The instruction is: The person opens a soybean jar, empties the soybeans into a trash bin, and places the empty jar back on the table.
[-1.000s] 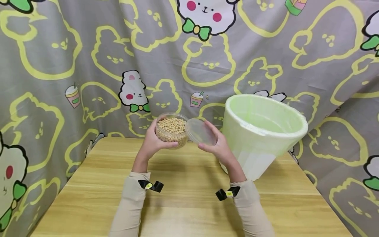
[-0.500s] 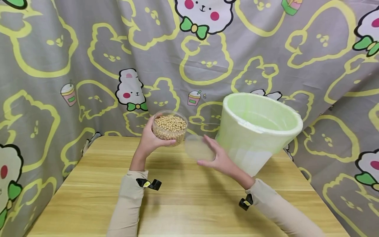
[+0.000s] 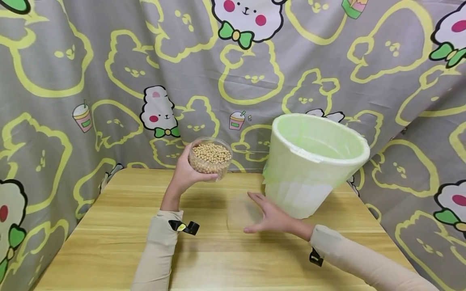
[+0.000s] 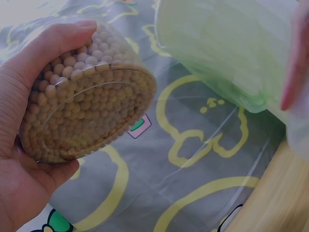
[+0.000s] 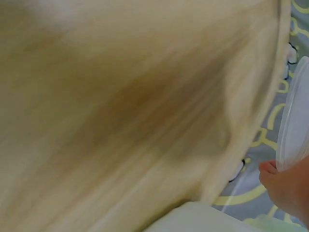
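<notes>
My left hand point(image 3: 185, 173) grips a round clear plastic jar point(image 3: 209, 167) above the table, thumb and fingers on its sides. Pale yellow soybeans point(image 3: 212, 152) fill it nearly to its uncovered rim. From below, in the left wrist view, the jar point(image 4: 89, 104) is tilted and beans show through its base. Lower and to the right, my right hand point(image 3: 271, 216) holds a round translucent lid point(image 3: 238, 212) by its edge, close over the tabletop. The lid is blurred in the head view, while its rim shows plainly as the lid point(image 5: 293, 116) in the right wrist view.
A tall white bin point(image 3: 298, 182) with a pale green liner stands at the table's back right, beyond my right hand. The wooden table point(image 3: 204, 258) ends at a grey patterned curtain point(image 3: 196, 72) that hangs behind and on both sides.
My right hand has carried the lid away from the jar, down and towards me, to just over the table, its forearm swinging out right. The left hand keeps the jar nearly in place.
</notes>
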Motion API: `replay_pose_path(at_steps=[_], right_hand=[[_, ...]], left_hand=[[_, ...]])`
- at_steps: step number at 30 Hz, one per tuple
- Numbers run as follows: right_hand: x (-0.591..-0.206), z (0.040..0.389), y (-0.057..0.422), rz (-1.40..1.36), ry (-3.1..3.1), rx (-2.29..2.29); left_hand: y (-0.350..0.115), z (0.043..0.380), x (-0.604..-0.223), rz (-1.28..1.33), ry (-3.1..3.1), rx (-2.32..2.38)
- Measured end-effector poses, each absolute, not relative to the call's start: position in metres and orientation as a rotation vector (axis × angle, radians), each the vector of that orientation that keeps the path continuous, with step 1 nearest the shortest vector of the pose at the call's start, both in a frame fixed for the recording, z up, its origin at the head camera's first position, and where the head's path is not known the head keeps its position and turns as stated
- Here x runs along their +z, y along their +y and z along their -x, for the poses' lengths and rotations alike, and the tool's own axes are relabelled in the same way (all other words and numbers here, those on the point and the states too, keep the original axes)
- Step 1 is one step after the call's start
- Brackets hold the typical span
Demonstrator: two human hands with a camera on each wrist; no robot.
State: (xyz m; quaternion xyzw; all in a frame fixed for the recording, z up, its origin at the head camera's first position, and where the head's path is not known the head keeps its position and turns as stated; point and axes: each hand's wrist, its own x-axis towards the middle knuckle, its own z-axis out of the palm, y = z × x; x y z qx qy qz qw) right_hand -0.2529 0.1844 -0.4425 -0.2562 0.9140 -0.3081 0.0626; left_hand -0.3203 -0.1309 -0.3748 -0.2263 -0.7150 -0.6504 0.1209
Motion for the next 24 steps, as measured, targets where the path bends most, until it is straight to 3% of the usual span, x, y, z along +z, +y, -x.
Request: replay_pose_path(at_steps=[12,24], right_hand=[[-0.470,0.256,0.186,0.774,2.743,-0.762],[-0.469,0.254,0.183,0.897,2.783,-0.489]], left_hand=[[-0.126,0.319,-0.378,0.661,-2.099,-1.856],[-0.122,0.322,-0.381,0.687,-2.124,-1.822]])
